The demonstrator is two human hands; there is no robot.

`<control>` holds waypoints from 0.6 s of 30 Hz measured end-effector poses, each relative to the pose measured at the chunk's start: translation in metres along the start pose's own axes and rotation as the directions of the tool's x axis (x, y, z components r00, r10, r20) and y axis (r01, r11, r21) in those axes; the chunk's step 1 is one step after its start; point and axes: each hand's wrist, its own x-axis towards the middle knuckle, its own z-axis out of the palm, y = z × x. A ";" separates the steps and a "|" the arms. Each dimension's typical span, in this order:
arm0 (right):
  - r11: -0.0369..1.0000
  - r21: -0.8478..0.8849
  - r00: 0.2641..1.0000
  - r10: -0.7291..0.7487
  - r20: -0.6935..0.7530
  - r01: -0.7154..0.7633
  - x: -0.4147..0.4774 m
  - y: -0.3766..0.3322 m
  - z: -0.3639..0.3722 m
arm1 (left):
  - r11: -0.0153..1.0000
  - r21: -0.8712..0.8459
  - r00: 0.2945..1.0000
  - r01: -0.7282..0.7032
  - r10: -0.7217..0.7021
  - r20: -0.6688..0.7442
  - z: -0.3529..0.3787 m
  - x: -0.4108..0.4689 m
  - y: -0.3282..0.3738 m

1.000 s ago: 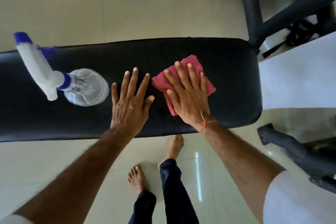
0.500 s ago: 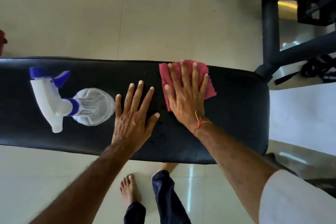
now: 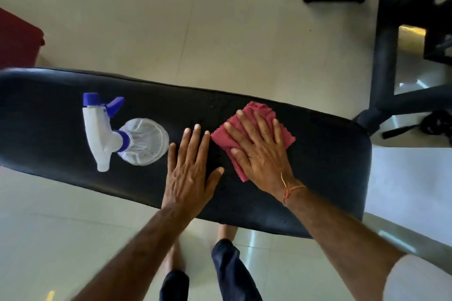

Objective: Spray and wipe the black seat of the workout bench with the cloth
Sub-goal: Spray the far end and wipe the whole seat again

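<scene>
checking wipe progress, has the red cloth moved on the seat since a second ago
Yes. The red cloth under the right hand went from mid-seat to the far edge of the black seat, then back toward the middle.

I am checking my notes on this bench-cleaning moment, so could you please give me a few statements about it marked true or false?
1. The right hand presses flat on the red cloth. True.
2. The left hand holds the spray bottle. False: it lies flat on the black seat, beside the bottle.
3. The spray bottle stands on the seat. True.
4. The cloth lies on the floor. False: it is on the seat.
</scene>
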 end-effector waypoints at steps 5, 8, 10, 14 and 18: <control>0.989 -0.002 0.989 0.146 -0.035 -0.146 0.086 -0.027 -0.003 | 0.998 -0.007 0.998 0.056 -0.056 -0.028 0.008 -0.016 0.004; 0.999 -0.036 1.000 -0.019 -0.024 0.018 0.048 -0.033 0.003 | 0.995 -0.042 0.994 0.094 -0.096 -0.048 0.012 -0.026 0.006; 0.990 -0.033 0.990 -0.139 0.022 0.140 0.014 -0.020 0.002 | 0.993 -0.051 0.993 0.105 -0.107 -0.041 0.011 -0.032 0.005; 0.998 -0.026 0.998 -0.064 0.007 0.064 0.062 -0.019 -0.002 | 0.989 -0.043 0.989 0.143 -0.144 -0.024 0.007 -0.037 0.000; 0.996 -0.061 0.998 -0.064 -0.005 0.063 0.069 -0.046 0.000 | 0.989 -0.044 0.990 0.143 -0.143 -0.016 0.008 -0.041 -0.002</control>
